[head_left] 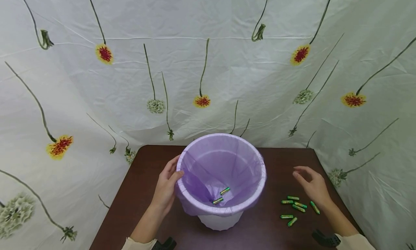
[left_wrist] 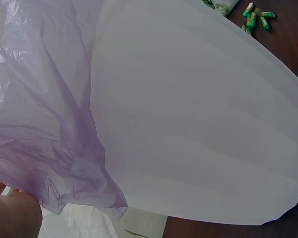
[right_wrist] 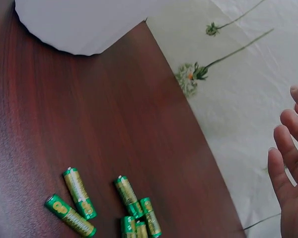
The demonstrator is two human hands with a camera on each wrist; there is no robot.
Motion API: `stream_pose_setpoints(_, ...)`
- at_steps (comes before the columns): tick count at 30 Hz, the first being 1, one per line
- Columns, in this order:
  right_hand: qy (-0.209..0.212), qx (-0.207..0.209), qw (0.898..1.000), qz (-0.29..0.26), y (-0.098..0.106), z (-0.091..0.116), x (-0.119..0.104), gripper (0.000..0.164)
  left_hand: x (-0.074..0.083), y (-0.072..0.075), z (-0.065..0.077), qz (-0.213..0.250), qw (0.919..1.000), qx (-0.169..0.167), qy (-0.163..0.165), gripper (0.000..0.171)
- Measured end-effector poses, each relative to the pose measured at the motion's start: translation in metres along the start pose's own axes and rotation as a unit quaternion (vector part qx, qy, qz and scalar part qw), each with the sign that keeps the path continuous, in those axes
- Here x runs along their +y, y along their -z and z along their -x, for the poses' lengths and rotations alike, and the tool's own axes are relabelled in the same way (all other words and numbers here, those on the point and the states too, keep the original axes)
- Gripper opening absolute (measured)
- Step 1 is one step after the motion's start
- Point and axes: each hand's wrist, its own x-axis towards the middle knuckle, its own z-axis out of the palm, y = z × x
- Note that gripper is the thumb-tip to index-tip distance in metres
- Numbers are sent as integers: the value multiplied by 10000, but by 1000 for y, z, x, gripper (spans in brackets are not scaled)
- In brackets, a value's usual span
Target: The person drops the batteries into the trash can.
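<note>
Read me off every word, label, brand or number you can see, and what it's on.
"GP", perhaps: logo on the lower-left battery in the right wrist view, too blurred to be sure; its smaller lettering is unreadable.
Other batteries: print too small or blurred to read.
Purple liner and white bin: no text visible.

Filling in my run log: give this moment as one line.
left hand: grips lined bin; right hand: empty, over table; in bin: two batteries; on table: seven batteries

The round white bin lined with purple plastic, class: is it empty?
Not empty: two green cylindrical batteries lie inside, on the purple plastic liner.
</note>
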Motion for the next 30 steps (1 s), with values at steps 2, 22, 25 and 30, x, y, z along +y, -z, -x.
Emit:
stream_pose_setpoints(2, -75, 8, 10000, -3, 0, 3, 5, 29, 0, 0, 0, -3, 10000, 5, 4, 55)
stream_pose_setpoints(22, -773, 315, 9959, 355, -3, 35, 51, 31, 0, 0, 0, 0, 10000, 21, 4, 56)
stream_pose_setpoints(25, -955, 325, 9940, 426, -4, 39, 57, 33, 0, 0, 0, 14, 10000, 26, -15, 56)
stream_pose_setpoints(30, -1322, 484, 9882, 610, -9, 44, 71, 32, -1, 0, 0, 34, 10000, 24, -6, 56)
